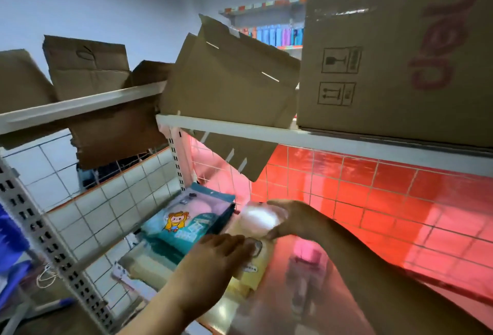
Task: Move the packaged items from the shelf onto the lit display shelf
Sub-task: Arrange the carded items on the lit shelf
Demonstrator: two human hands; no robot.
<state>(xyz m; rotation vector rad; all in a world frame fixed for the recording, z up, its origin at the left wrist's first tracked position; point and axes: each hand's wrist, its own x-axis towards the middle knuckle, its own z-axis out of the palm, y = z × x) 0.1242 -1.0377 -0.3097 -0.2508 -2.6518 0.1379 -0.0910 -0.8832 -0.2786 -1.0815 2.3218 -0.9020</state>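
Nearest is the person's left hand (213,260), reaching in from the front edge of the lit display shelf (333,268). Its fingers curve over the lower half of a pale yellow pack (250,273). Motion blur hides whether this grip is clamped on the pack or only resting on it.

The right hand (292,218) comes in from the right. Its grip is clamped on the pack's glossy upper end, thumb above and fingers below. The pack lies near the shelf's left edge, on a shiny surface that glows red.

Just left of it, towards the back left corner, a stack of teal packs (184,224) leans, touching or nearly touching the yellow one.

Above, a torn cardboard flap (240,158) hangs below the upper shelf (266,134), which carries a large carton (386,54).

The film looks slippery, so a loose hold could let the pack slide off the front edge. Pushing it leftwards might topple the teal stack. A raised hand could snag the hanging flap.
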